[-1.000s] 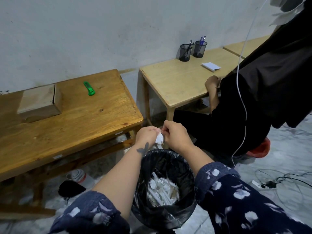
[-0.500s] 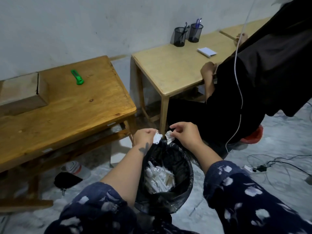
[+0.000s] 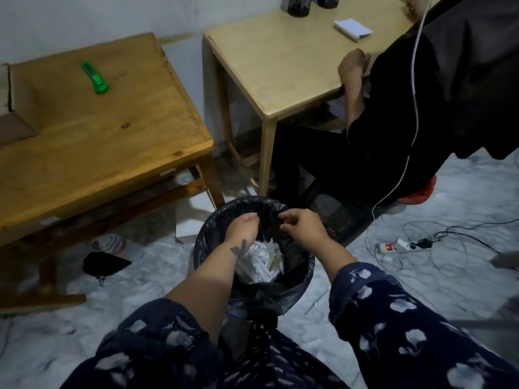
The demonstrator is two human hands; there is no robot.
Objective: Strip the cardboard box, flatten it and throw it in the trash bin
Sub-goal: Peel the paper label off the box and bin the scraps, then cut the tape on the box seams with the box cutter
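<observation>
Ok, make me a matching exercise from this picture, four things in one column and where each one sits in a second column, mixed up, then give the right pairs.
Things
1. green box cutter
2. trash bin
3. white notepad
4. power strip

Places
A. on the pale table
B. on the floor at the right, among cables
C. on the darker wooden table
D. on the floor, under both hands

Pairs: 1-C, 2-D, 3-A, 4-B
</observation>
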